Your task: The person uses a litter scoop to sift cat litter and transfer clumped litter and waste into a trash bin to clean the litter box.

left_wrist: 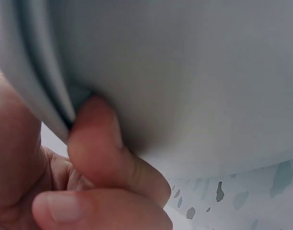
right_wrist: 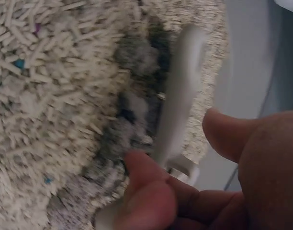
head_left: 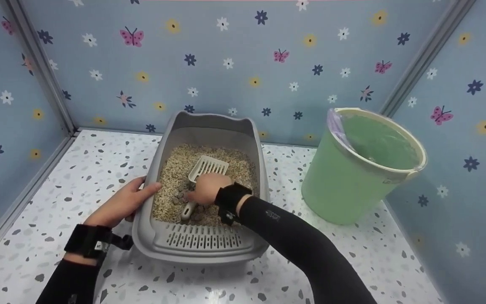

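While bracing the litter tray (head_left: 201,256), probably against sliding, grips its left rim with the left hand (head_left: 125,199); curls the right hand (head_left: 211,188) round the neck of the scoop (head_left: 209,165), though hard to tell how firmly; has it inside the tray, by dark clumps (head_left: 179,195), presumably for sifting; points the slotted blade forward, slightly right, with the long axis roughly along the tray's; has a lined bin (head_left: 338,185) to the right, likely for waste.

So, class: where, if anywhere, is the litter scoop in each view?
Head: the litter scoop is just left of centre, partly covered by the right hand.
Left wrist: not in it.
Right wrist: its handle slants up just right of centre.
Shared landmark: the grey litter box, seen in part in both wrist views.
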A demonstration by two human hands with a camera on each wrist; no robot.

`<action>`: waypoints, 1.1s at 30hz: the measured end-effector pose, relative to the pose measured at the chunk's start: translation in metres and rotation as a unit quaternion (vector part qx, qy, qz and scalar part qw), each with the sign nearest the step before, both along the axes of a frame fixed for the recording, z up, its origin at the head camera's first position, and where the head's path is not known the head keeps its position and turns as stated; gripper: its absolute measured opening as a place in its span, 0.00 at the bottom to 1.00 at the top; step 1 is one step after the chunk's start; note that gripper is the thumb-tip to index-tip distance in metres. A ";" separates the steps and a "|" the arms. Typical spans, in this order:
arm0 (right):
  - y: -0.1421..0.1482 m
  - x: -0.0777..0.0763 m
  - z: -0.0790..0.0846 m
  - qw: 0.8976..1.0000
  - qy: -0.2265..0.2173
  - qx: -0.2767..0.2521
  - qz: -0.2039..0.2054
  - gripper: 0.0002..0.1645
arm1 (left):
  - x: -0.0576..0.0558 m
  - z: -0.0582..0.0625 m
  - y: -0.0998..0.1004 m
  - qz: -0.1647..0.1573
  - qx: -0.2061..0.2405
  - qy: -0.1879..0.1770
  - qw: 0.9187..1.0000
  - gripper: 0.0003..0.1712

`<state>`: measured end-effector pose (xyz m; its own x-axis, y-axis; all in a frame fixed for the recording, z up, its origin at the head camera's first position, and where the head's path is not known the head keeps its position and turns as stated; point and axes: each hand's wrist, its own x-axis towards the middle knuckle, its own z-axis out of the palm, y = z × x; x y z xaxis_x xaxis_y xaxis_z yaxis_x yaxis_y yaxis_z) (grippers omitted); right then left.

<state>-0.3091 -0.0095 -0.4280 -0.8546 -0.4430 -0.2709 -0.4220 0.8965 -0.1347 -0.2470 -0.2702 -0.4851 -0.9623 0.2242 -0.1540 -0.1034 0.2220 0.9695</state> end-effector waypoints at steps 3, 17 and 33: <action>0.001 -0.002 -0.008 1.000 0.007 -0.013 -0.013 0.39 | 0.001 -0.001 0.002 -0.003 0.000 0.000 1.000 0.49; 0.014 -0.026 -0.016 0.995 -0.042 -0.071 -0.057 0.35 | -0.003 0.000 0.003 0.002 -0.016 0.002 1.000 0.51; 0.055 -0.059 0.027 0.989 -0.067 -0.105 -0.076 0.16 | -0.001 -0.004 -0.001 0.006 -0.017 -0.004 1.000 0.51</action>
